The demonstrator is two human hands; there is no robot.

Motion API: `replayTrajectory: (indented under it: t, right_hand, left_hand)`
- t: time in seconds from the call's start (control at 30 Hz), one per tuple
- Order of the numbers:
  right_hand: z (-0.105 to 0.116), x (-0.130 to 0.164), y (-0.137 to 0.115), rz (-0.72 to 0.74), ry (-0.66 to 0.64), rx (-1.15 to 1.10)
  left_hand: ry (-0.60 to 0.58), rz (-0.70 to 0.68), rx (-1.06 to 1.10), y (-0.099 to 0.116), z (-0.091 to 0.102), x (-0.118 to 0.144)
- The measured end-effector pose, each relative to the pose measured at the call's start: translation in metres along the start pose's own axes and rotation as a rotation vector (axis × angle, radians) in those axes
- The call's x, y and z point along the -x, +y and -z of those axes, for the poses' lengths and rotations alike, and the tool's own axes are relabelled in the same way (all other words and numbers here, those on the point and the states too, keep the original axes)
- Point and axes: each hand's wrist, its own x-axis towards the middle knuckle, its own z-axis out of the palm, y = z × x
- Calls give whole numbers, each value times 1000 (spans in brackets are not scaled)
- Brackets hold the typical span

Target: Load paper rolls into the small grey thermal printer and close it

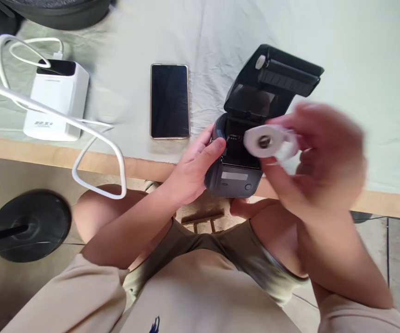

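Surface: a bed or low platform (324, 46) covered with a pale, creased sheet, with a wooden edge strip along the near side. Floor below is grey-brown; a dark round stand base (29, 226) sits on it at left.

Small dark label printer (236, 166) sits at the near edge of the sheet, lid (272, 81) swung up and back, paper bay exposed.

Left hand (194, 171) wraps the printer's left side, thumb lying along the upper rim, fingers curled about the body.

Right hand (321, 157) is motion-blurred; thumb and fingertips pinch a white paper roll (265, 141), dark core facing the camera, held just above the open bay. Whether the roll touches the printer: cannot tell.

On the sheet, left of the printer: a black phone (169, 101), face up, screen dark. Further left, a white power bank (57, 99) with a white cable (99, 134) plugged in, looping off the edge.

Person is seated, knees bare, beige shirt.
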Motion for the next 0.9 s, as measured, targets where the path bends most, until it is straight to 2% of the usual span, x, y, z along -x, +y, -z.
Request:
replayTrajectory:
  t: [0.07,0.17,0.27,0.37,0.53,0.6,0.73,0.9]
  right_hand:
    - [-5,-3,6,141,106,255]
    - [-5,-5,12,129,99,419]
    - [-1,-7,5,50,54,402]
    - [2,-7,-4,55,60,387]
    - [0,-7,3,39,10,422]
    - [-2,-7,8,45,32,400]
    - [-5,-7,5,84,101,368]
    - [-11,-1,-2,223,119,323]
  left_hand:
    - [1,-19,-13,0,-2,1]
    - [28,-44,-28,2,-6,2]
    - [84,-24,-21,4,-11,3]
    - [103,-11,-12,4,-12,4]
    - [53,-33,-29,1,-9,4]
    - [40,-36,-39,2,-8,4]
    - [91,12,-52,5,-9,2]
    - [75,53,-15,7,-6,2]
